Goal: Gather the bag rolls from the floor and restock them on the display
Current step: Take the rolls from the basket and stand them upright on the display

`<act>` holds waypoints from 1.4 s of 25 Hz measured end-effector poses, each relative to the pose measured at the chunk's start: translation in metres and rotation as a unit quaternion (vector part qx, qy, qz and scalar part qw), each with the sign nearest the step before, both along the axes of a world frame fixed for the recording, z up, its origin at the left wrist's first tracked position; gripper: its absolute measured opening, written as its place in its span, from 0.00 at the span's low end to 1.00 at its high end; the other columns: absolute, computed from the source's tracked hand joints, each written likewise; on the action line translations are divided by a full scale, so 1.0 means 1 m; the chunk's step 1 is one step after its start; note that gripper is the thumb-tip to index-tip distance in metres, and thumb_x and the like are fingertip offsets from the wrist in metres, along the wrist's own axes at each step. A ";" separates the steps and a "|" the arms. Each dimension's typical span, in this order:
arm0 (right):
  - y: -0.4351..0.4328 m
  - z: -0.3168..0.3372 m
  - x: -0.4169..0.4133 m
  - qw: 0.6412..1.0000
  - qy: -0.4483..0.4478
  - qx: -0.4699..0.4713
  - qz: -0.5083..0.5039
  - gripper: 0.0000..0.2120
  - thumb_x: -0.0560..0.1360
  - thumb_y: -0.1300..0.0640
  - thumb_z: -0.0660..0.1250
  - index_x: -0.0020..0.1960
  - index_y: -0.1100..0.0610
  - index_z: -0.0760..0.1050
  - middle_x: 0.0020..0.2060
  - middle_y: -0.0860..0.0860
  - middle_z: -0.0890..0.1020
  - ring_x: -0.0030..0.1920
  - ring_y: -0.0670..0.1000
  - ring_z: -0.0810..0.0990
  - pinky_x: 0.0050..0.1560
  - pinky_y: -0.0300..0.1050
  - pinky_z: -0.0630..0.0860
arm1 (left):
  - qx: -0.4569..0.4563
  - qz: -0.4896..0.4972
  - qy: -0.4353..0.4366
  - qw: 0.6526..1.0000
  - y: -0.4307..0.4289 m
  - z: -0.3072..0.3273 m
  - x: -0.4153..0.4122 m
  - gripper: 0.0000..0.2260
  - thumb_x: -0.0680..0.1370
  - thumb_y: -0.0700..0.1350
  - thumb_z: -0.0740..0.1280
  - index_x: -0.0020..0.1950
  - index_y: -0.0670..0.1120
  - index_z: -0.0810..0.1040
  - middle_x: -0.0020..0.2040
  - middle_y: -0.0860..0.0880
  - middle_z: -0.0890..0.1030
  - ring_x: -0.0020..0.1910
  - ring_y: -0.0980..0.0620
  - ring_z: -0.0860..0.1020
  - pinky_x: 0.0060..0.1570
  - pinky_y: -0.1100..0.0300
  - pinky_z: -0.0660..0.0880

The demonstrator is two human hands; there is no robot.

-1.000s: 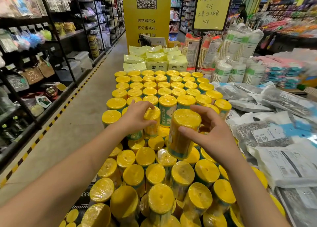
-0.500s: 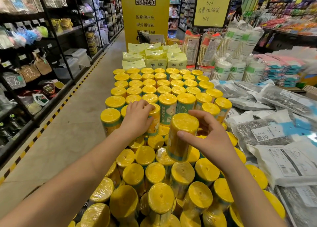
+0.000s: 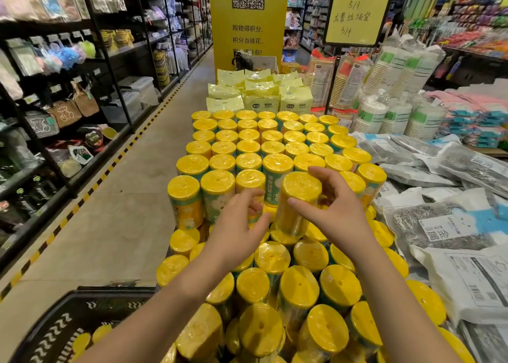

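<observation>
I see the right grip (image 3: 338, 217) closed around one yellow bag roll (image 3: 298, 198), with the thumb across its front and the fingers behind its top. It holds the roll nearly upright, directly in front of the raised block of upright rolls (image 3: 272, 140) that stand in tight rows, yellow ends up. The held roll's lower end sits just over the lower rolls (image 3: 299, 288), which lean towards me in the near tier; I cannot tell whether it touches them. The left grip (image 3: 236, 228) is just beside the held roll on its left, fingers loosely curled and holding nothing. It is blurred, and its fingertips are close to the front roll (image 3: 248, 180) of the raised block. Down at my lower left a black basket (image 3: 68, 329) sits on the floor (image 3: 110, 211), with a few loose rolls (image 3: 101, 332) showing inside it. To the right of the rolls lie flat packets of steel scourers (image 3: 439, 225). Pale yellow packs (image 3: 261, 99) stand behind the block, with wrapped stacks of paper cups (image 3: 395, 115) to their right.
</observation>
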State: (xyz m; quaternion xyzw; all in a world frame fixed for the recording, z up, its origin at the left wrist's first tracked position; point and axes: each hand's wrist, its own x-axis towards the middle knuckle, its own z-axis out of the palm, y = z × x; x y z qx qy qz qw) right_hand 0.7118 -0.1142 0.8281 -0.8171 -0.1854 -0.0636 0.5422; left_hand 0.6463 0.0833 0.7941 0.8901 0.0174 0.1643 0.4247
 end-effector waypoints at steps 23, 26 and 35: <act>0.048 -0.055 0.059 0.993 -0.005 -0.107 -0.045 0.27 0.72 0.41 0.75 0.67 0.46 0.72 0.57 0.41 0.71 0.59 0.44 0.72 0.55 0.40 0.69 | -0.495 -0.016 0.215 0.842 -0.030 -0.048 0.036 0.39 0.77 0.35 0.72 0.82 0.51 0.55 0.72 0.43 0.74 0.65 0.48 0.78 0.61 0.51 0.79; 0.042 -0.051 0.056 0.991 0.011 -0.131 -0.011 0.31 0.73 0.43 0.75 0.72 0.47 0.70 0.63 0.45 0.72 0.65 0.47 0.72 0.59 0.41 0.69 | -0.446 -0.036 0.230 0.864 -0.025 -0.038 0.028 0.36 0.78 0.39 0.72 0.81 0.54 0.58 0.74 0.46 0.72 0.64 0.51 0.79 0.62 0.51 0.79; 0.027 -0.003 0.008 0.940 -0.170 -0.288 0.070 0.30 0.75 0.46 0.73 0.74 0.49 0.69 0.70 0.50 0.71 0.71 0.53 0.69 0.67 0.51 0.72 | 0.248 -0.012 0.123 0.961 0.017 0.044 -0.018 0.31 0.78 0.55 0.70 0.79 0.55 0.63 0.76 0.50 0.65 0.74 0.49 0.66 0.69 0.53 0.71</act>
